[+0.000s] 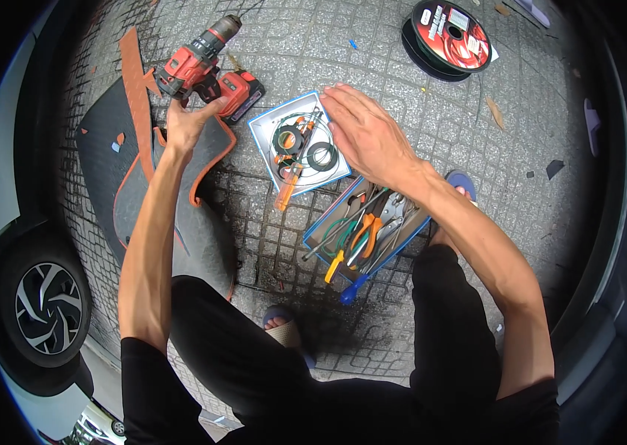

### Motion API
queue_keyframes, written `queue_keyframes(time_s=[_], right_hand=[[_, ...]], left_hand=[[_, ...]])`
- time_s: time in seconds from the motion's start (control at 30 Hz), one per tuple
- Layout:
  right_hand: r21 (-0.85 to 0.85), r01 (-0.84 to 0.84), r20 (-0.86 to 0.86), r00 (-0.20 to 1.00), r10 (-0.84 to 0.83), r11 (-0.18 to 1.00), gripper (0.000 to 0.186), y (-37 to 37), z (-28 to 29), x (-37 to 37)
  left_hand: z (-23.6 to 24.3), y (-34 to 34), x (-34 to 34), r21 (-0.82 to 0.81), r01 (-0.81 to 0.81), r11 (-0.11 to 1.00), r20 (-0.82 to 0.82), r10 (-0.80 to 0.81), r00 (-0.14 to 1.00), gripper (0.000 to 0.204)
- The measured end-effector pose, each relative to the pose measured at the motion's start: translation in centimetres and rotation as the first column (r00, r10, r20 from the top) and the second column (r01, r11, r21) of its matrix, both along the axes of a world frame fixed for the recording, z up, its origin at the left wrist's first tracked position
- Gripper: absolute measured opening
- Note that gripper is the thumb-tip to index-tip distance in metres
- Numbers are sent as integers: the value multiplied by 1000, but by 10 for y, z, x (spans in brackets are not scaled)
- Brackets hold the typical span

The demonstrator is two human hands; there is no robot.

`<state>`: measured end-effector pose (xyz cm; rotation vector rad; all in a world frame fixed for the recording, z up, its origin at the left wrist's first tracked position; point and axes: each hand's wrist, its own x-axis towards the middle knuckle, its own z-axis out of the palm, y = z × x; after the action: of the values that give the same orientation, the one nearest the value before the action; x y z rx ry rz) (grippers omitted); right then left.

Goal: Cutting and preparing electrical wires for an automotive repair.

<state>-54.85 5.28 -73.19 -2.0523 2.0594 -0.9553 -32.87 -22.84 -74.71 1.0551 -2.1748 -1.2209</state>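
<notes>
My left hand is closed around the rear and grip of a red and black cordless drill; its fingers are partly hidden behind the tool. The drill's battery points to the right and its chuck away from me. Fingers outstretched, my right hand lies along the right edge of a shallow white box with a blue rim. Inside are black tape rolls, thin wire and an orange-handled screwdriver that sticks out over the near edge.
A longer box below my right wrist holds orange-handled pliers and several other tools. A wire spool stands far right. Grey mats with orange edging lie at left, beside a car wheel. Slippers and leaves dot the paving.
</notes>
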Motion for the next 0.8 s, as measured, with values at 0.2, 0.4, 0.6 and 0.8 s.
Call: queue_keyframes(time_s=[0.2, 0.4, 0.6, 0.8], right_hand=[[489, 235, 61, 951, -302, 840, 20, 96, -13, -60], [576, 226, 98, 935, -341, 785, 24, 86, -49, -71], [750, 64, 56, 986, -159, 659, 28, 3, -72, -45], [664, 62, 6, 996, -89, 745, 31, 16, -102, -54]], left_hand=[[-10, -12, -46, 276, 23, 961, -158, 21, 987, 46], [-2, -3, -45, 122, -78, 989, -307, 113, 945, 39], [71, 10, 1, 434, -153, 888, -508, 382, 772, 18], [122, 124, 5, 101, -320, 942, -518, 324, 792, 24]])
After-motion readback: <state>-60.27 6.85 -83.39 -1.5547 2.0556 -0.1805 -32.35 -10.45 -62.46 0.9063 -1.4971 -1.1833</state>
